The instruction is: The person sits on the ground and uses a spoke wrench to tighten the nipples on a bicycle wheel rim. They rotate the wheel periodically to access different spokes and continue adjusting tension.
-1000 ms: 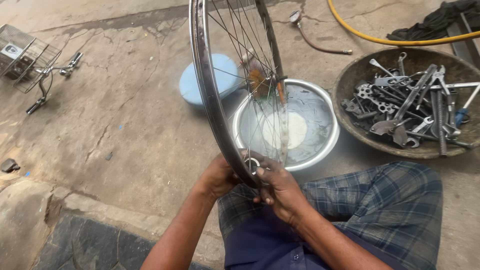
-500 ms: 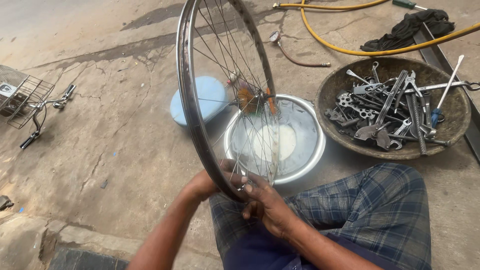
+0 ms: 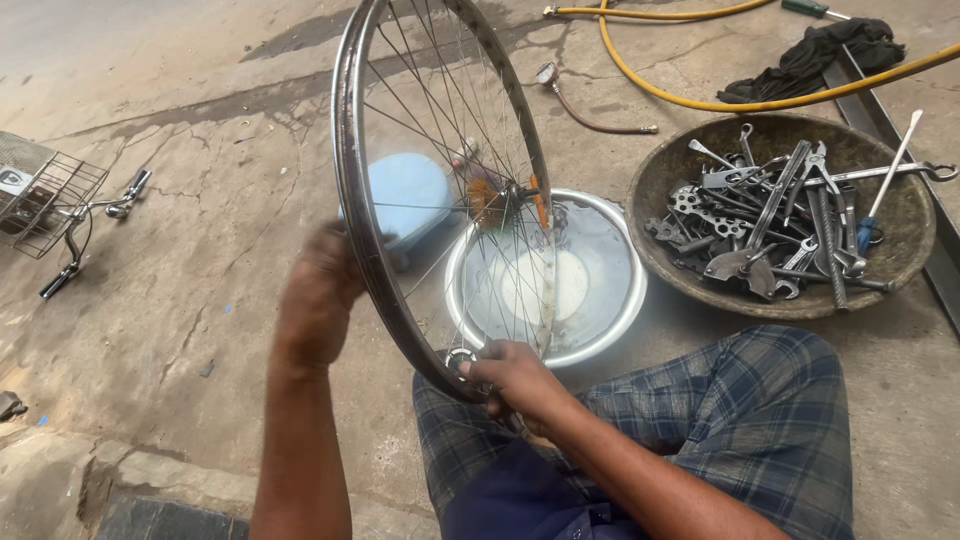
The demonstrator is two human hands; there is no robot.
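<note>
A spoked bicycle wheel point(image 3: 350, 160) stands upright on edge in front of me, its rim metal and bare of a tyre. My left hand point(image 3: 322, 290) grips the rim on its left side, about halfway up. My right hand point(image 3: 515, 375) is at the bottom of the rim, fingers closed on a small round metal spoke tool point(image 3: 461, 358) set against the rim. The hub point(image 3: 500, 195) shows orange rust. My checked trouser leg point(image 3: 720, 430) lies below.
A steel basin point(image 3: 610, 310) with water sits behind the wheel, a blue lid point(image 3: 405, 195) beside it. A dark bowl point(image 3: 690, 275) full of spanners stands at right. Yellow hose point(image 3: 660, 85), black cloth point(image 3: 810, 55), wire basket and handlebar point(image 3: 60, 205) lie on cracked concrete.
My left hand has left the bottom of the rim and moved up its left side. The view has shifted slightly and the wheel appears turned.
</note>
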